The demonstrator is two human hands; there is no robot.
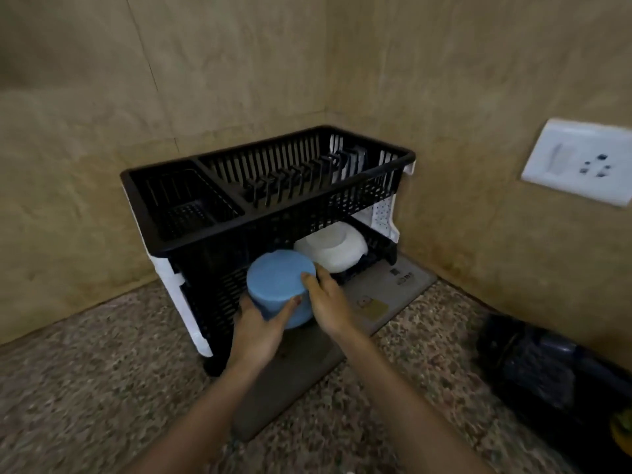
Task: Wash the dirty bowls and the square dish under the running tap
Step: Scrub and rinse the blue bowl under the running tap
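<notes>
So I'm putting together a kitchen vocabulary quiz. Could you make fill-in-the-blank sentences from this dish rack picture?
1. The left hand and right hand hold an upturned bowl coloured ____.
2. The white bowl sits upside down on the dish rack's ____ tier.
3. The switch-and-socket plate is fixed to the ____.

Missing words: blue; lower; wall.

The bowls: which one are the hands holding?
The blue bowl, upside down, gripped by the left hand and right hand at the lower shelf of the rack. The white bowl sits farther back, untouched.
</notes>
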